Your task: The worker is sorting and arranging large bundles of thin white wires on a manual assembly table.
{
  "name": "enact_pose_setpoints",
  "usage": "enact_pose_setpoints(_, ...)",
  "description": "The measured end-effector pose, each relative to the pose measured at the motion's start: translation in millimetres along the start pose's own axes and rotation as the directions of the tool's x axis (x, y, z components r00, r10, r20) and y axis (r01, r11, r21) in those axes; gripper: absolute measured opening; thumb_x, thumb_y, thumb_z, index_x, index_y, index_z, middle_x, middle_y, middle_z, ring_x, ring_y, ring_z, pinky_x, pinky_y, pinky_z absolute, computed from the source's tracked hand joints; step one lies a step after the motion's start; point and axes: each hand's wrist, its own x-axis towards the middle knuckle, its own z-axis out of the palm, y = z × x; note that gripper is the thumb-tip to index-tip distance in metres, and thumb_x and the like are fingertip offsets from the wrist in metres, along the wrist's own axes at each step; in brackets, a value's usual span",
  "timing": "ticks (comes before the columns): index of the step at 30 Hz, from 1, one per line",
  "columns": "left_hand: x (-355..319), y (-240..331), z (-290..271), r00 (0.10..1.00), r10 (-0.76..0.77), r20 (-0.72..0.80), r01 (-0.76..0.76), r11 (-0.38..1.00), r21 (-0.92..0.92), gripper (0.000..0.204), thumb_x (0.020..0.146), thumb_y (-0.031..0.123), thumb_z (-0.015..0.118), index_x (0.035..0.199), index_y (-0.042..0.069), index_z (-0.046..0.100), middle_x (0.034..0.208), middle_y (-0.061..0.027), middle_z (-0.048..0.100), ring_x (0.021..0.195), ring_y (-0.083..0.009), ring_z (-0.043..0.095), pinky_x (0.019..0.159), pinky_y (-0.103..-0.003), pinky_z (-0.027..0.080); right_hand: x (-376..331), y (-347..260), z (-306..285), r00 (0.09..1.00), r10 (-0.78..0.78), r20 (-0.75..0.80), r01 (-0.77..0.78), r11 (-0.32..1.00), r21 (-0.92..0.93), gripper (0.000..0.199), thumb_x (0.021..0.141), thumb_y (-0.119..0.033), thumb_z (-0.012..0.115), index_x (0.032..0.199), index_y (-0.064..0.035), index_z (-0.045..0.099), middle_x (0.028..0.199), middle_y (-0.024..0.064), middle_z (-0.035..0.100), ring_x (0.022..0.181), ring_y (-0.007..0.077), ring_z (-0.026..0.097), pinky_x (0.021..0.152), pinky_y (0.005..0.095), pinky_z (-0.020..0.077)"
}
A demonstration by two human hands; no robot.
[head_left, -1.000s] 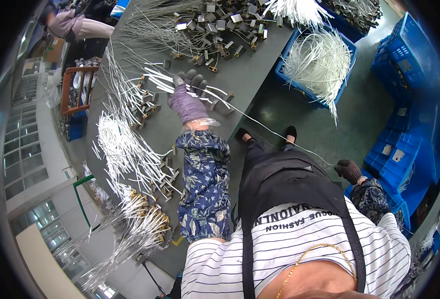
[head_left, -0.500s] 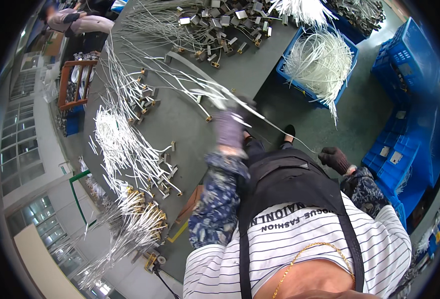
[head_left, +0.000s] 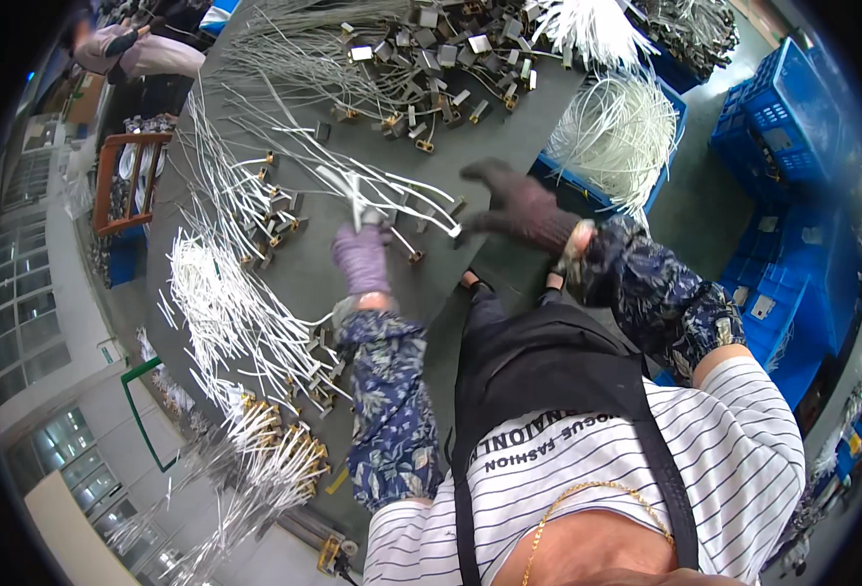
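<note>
My left hand [head_left: 360, 256], in a purple-grey glove, is closed around a few short white sleeves [head_left: 341, 188] above the grey table. My right hand [head_left: 528, 210], in a dark brown glove, reaches over the table edge with fingers spread. Its lower fingertips are close to the white end of some cables [head_left: 421, 198]; I cannot tell whether they touch. These pale cables lie across the table beside both hands, some ending in small metal-cased parts. One brass-coloured end [head_left: 415, 257] lies just right of my left hand.
Heaps of white-sleeved cables [head_left: 221, 308] line the table's left side. Grey metal-cased parts [head_left: 441, 59] are piled at the back. Right of the table stands a blue crate [head_left: 657, 195] of white strands, with stacked blue crates [head_left: 787, 107] beyond. Another person [head_left: 147, 49] is at far left.
My left hand has moved left over the table, still with white sleeves. My right hand has come up from beside my body to the table edge, and its fingers have spread.
</note>
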Motion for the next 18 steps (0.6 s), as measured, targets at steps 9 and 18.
enact_pose_setpoints(9, -53.2, 7.0, 55.9, 0.970, -0.099, 0.222, 0.182, 0.901, -0.394, 0.025, 0.088, 0.024, 0.063, 0.091, 0.000, 0.059, 0.068, -0.0027, 0.057, 0.050, -0.0072, 0.049, 0.040, -0.019, 0.037, 63.1, 32.9, -38.8, 0.992, -0.040, -0.120, 0.023, 0.989, -0.145, 0.043, 0.073, -0.032, 0.071, 0.105, -0.0063, 0.057, 0.099, 0.0172, 0.062, 0.093, 0.0350, 0.059, 0.079, 0.0430, 0.0476)
enact_pose_setpoints(18, -87.4, -27.5, 154.2, 0.818, -0.053, 0.573, 0.459, 0.661, -0.594, 0.031, 0.094, 0.026, 0.051, 0.110, -0.001, 0.048, 0.111, -0.0222, 0.056, 0.096, -0.0325, 0.060, 0.083, -0.044, 0.054, -130.4, 38.6, -8.2, 0.959, 0.283, 0.025, -0.195, 0.591, 0.783, 0.016, 0.083, -0.004, 0.057, 0.076, -0.0111, 0.044, 0.067, -0.0061, 0.044, 0.056, 0.0031, 0.040, 0.047, 0.0206, 0.0332)
